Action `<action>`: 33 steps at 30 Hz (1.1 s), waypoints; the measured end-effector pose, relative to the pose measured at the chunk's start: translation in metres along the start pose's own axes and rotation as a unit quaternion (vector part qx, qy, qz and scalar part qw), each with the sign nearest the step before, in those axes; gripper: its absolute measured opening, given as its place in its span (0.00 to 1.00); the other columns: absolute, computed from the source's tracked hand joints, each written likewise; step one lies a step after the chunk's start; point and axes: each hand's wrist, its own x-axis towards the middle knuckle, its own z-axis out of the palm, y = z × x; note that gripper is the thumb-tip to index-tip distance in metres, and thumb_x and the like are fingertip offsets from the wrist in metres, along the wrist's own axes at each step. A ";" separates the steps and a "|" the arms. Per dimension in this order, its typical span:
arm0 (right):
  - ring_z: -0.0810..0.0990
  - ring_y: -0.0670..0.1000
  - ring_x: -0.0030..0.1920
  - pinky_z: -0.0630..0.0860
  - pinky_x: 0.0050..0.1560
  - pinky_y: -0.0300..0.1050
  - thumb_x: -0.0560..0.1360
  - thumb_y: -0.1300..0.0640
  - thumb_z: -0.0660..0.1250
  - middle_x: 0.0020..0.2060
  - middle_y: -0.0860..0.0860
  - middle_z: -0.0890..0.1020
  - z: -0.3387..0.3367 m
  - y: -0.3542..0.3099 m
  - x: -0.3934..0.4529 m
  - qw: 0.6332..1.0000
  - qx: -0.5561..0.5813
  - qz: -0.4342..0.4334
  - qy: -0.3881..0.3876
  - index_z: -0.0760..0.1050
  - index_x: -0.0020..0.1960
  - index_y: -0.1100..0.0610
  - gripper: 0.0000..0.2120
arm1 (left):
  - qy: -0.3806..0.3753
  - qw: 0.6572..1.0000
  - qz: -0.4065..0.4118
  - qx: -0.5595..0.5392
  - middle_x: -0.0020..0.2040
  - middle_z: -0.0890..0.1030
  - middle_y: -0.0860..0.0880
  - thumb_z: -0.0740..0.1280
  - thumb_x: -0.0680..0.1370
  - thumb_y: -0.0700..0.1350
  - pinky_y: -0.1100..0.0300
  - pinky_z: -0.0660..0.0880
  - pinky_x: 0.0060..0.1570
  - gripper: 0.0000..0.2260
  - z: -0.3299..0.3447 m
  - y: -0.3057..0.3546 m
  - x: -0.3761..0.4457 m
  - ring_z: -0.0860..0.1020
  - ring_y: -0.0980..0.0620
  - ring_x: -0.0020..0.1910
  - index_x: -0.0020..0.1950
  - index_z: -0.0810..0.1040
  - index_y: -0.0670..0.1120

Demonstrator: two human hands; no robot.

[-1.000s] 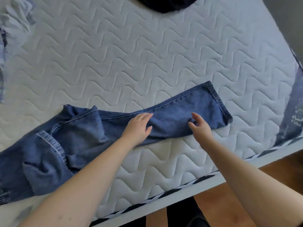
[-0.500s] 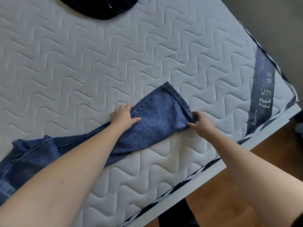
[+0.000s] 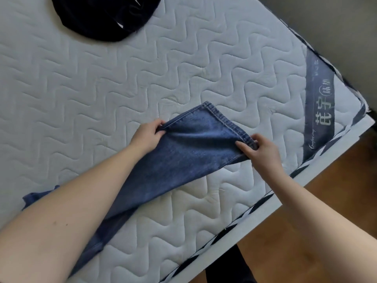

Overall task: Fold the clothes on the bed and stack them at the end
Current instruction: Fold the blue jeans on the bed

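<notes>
**Jeans leg lifted at the hem**

Quilted white mattress (image 3: 102,99) lies under my jeans (image 3: 183,160). My left hand (image 3: 146,135) pinches one side seam, my right hand (image 3: 259,148) pinches the hem corner. Dark garment (image 3: 102,15) sits far off.

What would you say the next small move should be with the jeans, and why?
Probably lift the hem end and carry it back toward the waist: the left hand and right hand each pinch an edge of the jeans leg, which lies stretched along the mattress.

Two bare forearms, no sleeves in view, hands (image 3: 146,135) unadorned, possibly dark trousers below
</notes>
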 end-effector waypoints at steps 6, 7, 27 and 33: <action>0.77 0.42 0.40 0.71 0.36 0.35 0.77 0.48 0.70 0.44 0.48 0.80 0.018 -0.016 0.035 0.998 0.053 0.036 -0.025 0.74 0.56 0.52 0.12 | -0.013 0.999 -0.022 0.028 0.58 0.80 0.42 0.58 0.82 0.41 0.56 0.70 0.53 0.11 0.000 -0.007 0.038 0.77 0.43 0.57 0.62 0.74 0.47; 0.78 0.43 0.46 0.73 0.40 0.33 0.78 0.52 0.69 0.51 0.49 0.79 0.023 -0.017 0.038 0.986 0.136 0.067 -0.063 0.72 0.63 0.54 0.16 | 0.002 0.999 -0.037 0.013 0.58 0.80 0.43 0.57 0.83 0.42 0.58 0.68 0.51 0.11 0.002 -0.010 0.041 0.76 0.43 0.57 0.63 0.73 0.47; 0.85 0.54 0.46 0.83 0.47 0.46 0.78 0.67 0.63 0.46 0.54 0.86 0.063 -0.017 0.033 0.955 0.276 0.073 -0.084 0.74 0.57 0.46 0.16 | -0.052 0.983 0.001 -0.176 0.49 0.81 0.57 0.61 0.73 0.30 0.74 0.73 0.43 0.25 -0.011 -0.007 0.064 0.79 0.64 0.44 0.52 0.77 0.61; 0.83 0.51 0.53 0.79 0.55 0.47 0.79 0.56 0.67 0.56 0.53 0.83 0.069 -0.006 0.050 0.912 0.346 0.200 -0.095 0.75 0.62 0.54 0.13 | -0.128 0.984 -0.054 -0.111 0.47 0.81 0.55 0.69 0.76 0.58 0.62 0.73 0.43 0.10 0.011 0.032 0.103 0.79 0.57 0.45 0.53 0.78 0.55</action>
